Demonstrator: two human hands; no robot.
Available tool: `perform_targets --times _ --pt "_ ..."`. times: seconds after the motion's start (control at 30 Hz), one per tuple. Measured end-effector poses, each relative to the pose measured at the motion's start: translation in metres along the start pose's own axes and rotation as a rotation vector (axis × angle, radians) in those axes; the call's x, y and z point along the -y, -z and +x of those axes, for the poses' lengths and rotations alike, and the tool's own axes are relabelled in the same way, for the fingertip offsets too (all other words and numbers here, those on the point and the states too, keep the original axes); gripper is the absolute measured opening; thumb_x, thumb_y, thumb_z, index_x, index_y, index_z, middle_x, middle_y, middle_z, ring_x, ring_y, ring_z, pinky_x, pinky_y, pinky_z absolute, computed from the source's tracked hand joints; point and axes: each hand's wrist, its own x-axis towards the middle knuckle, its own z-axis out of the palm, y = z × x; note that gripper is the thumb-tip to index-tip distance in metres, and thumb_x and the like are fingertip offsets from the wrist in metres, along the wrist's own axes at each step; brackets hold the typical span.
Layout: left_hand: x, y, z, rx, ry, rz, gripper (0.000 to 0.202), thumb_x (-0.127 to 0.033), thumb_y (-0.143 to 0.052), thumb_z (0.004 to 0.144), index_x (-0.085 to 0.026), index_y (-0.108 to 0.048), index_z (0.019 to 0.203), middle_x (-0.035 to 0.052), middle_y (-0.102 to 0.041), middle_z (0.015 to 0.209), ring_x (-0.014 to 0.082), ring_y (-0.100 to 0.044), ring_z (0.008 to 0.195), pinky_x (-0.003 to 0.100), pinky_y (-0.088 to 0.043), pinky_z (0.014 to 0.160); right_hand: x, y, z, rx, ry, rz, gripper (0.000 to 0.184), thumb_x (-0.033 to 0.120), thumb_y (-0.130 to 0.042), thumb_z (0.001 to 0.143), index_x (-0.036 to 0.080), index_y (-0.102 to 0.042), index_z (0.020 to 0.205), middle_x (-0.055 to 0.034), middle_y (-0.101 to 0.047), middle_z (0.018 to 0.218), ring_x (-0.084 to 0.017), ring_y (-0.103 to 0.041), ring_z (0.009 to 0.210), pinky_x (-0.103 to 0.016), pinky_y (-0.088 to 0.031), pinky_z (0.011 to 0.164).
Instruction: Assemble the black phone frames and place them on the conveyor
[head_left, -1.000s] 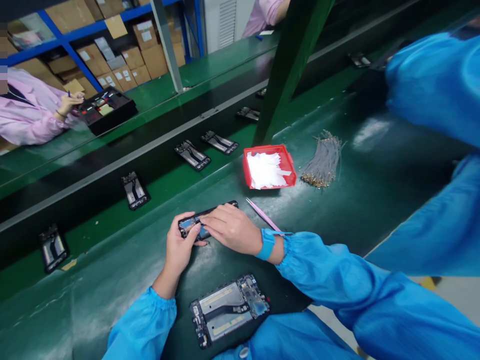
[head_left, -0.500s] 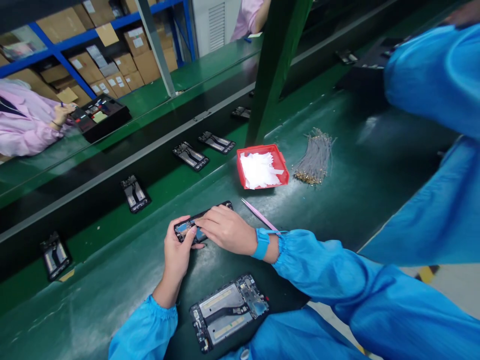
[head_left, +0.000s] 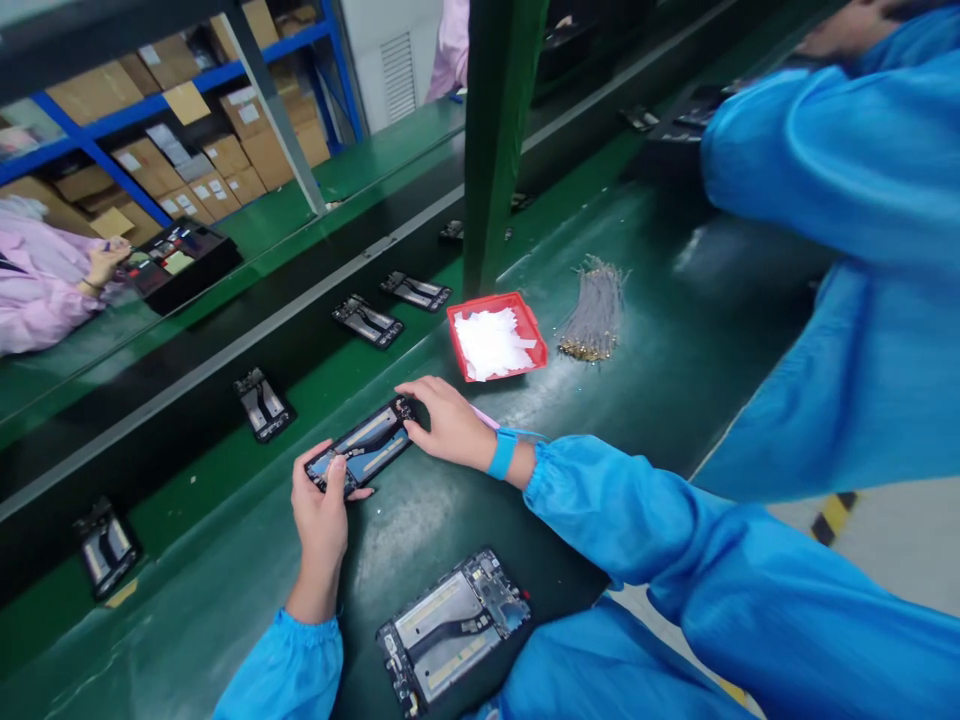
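A phone frame [head_left: 364,445] with its inner parts showing is tilted up off the green bench [head_left: 645,370], gripped at both ends. My left hand [head_left: 321,505] clasps its near end, thumb on top. My right hand [head_left: 446,420] pinches its far end with the fingertips; a blue wrist strap is on that wrist. A second phone frame [head_left: 450,625] lies flat near the bench's front edge, between my sleeves. Pink tweezers [head_left: 486,420] lie under my right wrist, mostly hidden.
A red tray [head_left: 525,320] of white slips and a bundle of thin cables [head_left: 592,315] sit beyond my hands. Several phone frames [head_left: 367,322] ride the dark belt [head_left: 172,400]. A green post [head_left: 495,140] rises behind. A co-worker's blue sleeve [head_left: 825,160] reaches in at right; a person in pink [head_left: 45,290] is across the line.
My right hand slid off the top of the frame to its far end, and the frame now shows its whole face. The view swung right, shifting everything leftward.
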Motion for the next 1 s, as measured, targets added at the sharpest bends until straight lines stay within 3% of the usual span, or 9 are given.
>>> perform_targets --times 0.1,0.3,0.47,0.67,0.83,1.0 --pt "0.000 0.000 -0.002 -0.004 -0.026 0.025 0.049 -0.047 -0.078 0.083 -0.018 -0.063 0.120 0.0051 -0.064 0.103 0.0179 -0.072 0.076 0.034 -0.067 0.048 -0.007 -0.005 0.001 0.094 -0.091 0.098 0.046 0.009 -0.064 0.082 0.016 -0.059 0.127 -0.0063 -0.069 0.100 -0.021 -0.066 0.088 -0.037 -0.056 0.087" --pt "-0.002 -0.002 -0.004 0.021 -0.040 0.023 0.048 -0.045 -0.077 0.084 -0.017 -0.061 0.120 0.0041 -0.065 0.101 0.0170 -0.073 0.075 0.035 -0.069 0.053 -0.005 -0.005 0.002 0.089 -0.120 0.113 0.044 0.011 -0.066 0.083 0.019 -0.059 0.126 -0.0027 -0.068 0.096 -0.018 -0.065 0.084 -0.030 -0.053 0.082" --pt "-0.003 -0.005 -0.013 0.041 -0.068 0.054 0.047 -0.045 -0.072 0.088 -0.017 -0.058 0.123 0.0052 -0.063 0.104 0.0189 -0.075 0.077 0.036 -0.070 0.056 -0.009 -0.006 0.005 0.062 -0.043 0.107 0.046 0.010 -0.067 0.082 0.020 -0.060 0.127 -0.0064 -0.069 0.117 -0.020 -0.066 0.098 -0.034 -0.053 0.092" --pt "-0.001 -0.009 -0.025 0.092 -0.126 0.077 0.045 -0.044 -0.067 0.093 -0.018 -0.053 0.127 0.0094 -0.061 0.118 0.0211 -0.076 0.089 0.037 -0.071 0.064 -0.003 -0.003 0.004 0.068 -0.069 0.115 0.049 0.022 -0.079 0.083 0.019 -0.059 0.128 -0.0095 -0.067 0.123 -0.024 -0.063 0.112 -0.041 -0.052 0.101" --pt "0.000 -0.014 -0.034 0.061 -0.152 0.116 0.044 -0.043 -0.067 0.094 -0.017 -0.051 0.126 0.0096 -0.067 0.110 0.0227 -0.077 0.087 0.035 -0.070 0.061 0.011 -0.006 0.000 0.052 -0.117 0.048 0.070 0.035 -0.088 0.076 0.017 -0.052 0.133 -0.0129 -0.064 0.126 -0.030 -0.058 0.118 -0.047 -0.049 0.104" --pt "0.000 -0.020 -0.044 0.032 -0.206 0.209 0.042 -0.040 -0.065 0.094 -0.016 -0.051 0.126 0.0101 -0.073 0.103 0.0206 -0.078 0.073 0.032 -0.068 0.058 0.025 -0.013 -0.006 0.018 -0.188 0.013 0.088 0.051 -0.092 0.068 0.018 -0.049 0.137 -0.0143 -0.060 0.125 -0.033 -0.056 0.116 -0.052 -0.049 0.103"
